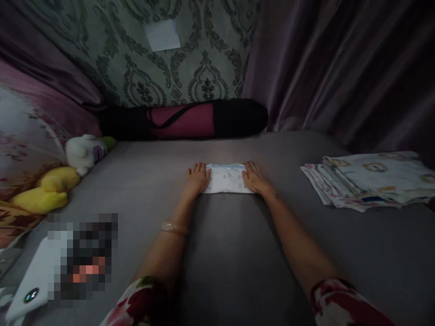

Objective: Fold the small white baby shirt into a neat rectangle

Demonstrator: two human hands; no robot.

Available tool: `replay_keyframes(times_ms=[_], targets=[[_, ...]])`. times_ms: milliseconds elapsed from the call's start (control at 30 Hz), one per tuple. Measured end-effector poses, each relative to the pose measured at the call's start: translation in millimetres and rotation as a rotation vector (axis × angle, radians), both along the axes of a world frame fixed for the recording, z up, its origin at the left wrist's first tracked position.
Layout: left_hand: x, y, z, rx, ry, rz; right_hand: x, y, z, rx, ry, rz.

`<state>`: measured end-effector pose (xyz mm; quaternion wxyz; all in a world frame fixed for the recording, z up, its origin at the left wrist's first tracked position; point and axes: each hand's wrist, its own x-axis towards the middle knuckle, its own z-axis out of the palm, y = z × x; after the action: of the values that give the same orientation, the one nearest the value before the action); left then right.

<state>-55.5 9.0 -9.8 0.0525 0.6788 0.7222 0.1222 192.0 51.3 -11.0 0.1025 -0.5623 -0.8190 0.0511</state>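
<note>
A small folded white cloth [227, 179] with a faint print and a pale blue far edge lies flat on the grey sheet in front of me. My left hand [200, 177] rests at its left end, fingers stretched forward and the thumb along the cloth. At the opposite end my right hand [254, 177] lies in the same way, palm down with fingers extended. Both hands touch the cloth's sides without gripping it.
On the right sits a stack of folded printed cloths [370, 176]. A black and magenta long bag [183, 121] lies along the wall. At left are a yellow plush toy [50, 188], a white plush toy [81, 151] and a white device [41, 271] beside a blurred patch.
</note>
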Motion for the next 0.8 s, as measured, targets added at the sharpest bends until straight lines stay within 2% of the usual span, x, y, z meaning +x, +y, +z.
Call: replay_keyframes(times_ms=[133,300,567,700,800], targets=[[-7.2,2.7,6.0,0.087,-0.042,-0.045,4.4,4.4,7.4,0.009,0.032,0.003],[-8.4,1.9,10.6,0.105,-0.081,-0.01,7.5,11.1,10.0,0.05,0.033,0.019],[-11.1,4.8,6.2,0.171,-0.13,0.025,11.2,19.6,11.9,0.051,0.112,0.022],[-15.8,10.1,10.9,0.196,-0.302,0.017,18.8,20.9,21.2,-0.044,0.232,0.069],[-20.1,9.4,26.3,0.167,-0.467,0.019,26.2,22.1,32.3,-0.119,0.327,0.059]])
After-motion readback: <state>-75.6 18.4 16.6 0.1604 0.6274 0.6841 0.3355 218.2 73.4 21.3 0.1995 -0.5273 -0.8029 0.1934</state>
